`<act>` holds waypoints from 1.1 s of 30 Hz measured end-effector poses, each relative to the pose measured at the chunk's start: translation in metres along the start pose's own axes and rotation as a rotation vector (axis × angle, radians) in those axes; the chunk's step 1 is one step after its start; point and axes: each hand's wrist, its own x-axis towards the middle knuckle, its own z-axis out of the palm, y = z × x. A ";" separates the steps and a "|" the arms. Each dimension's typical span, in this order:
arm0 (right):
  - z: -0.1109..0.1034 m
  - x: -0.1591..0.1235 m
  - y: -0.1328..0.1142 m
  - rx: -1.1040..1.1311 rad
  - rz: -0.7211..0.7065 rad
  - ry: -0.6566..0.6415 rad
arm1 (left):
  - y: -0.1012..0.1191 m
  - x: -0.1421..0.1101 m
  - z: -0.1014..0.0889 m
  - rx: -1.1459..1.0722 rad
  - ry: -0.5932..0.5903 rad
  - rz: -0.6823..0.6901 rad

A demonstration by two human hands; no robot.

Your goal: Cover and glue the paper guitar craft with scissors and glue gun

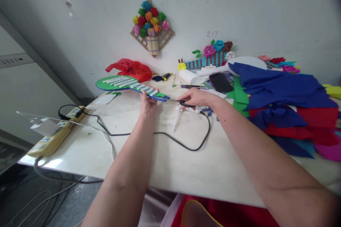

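My left hand (149, 103) grips the narrow end of a guitar-like craft piece (105, 82), its thumb on top and its fingers beneath. The piece is green on its face and blue along its edge, with rows of white sticks across it. It is raised at a tilt above the table. In my right hand (195, 97) are black-handled scissors (183, 103). Their blades point left and reach the blue tip of the piece; whether they are parted I cannot make out. Below the right hand lies a white glue gun (176, 120), partly hidden, its black cord trailing over the table.
A yellow power strip (50, 143) lies at the left edge with cords plugged in. Behind the piece sit a red plastic bag (133, 69) and a yellow-black cutter (166, 76). At right are a phone (221, 82) and heaped blue fabric (279, 85). Paper-flower crafts (152, 28) adorn the wall.
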 end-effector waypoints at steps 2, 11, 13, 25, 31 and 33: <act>0.000 0.001 0.001 -0.032 -0.006 0.003 | 0.000 0.000 0.000 -0.002 -0.004 -0.003; 0.003 0.006 0.007 -0.160 -0.004 0.087 | -0.001 -0.003 0.004 -0.021 0.008 0.019; 0.003 0.006 0.008 -0.178 0.000 0.099 | -0.001 -0.004 0.005 -0.027 0.012 0.024; 0.004 0.011 0.013 -0.282 -0.004 0.136 | -0.001 -0.007 0.008 -0.029 0.008 0.037; 0.004 0.010 0.008 -0.385 0.021 0.149 | -0.002 -0.006 0.007 -0.047 -0.020 0.030; 0.004 0.008 0.005 -0.429 0.019 0.156 | -0.002 -0.005 0.006 -0.047 -0.025 0.021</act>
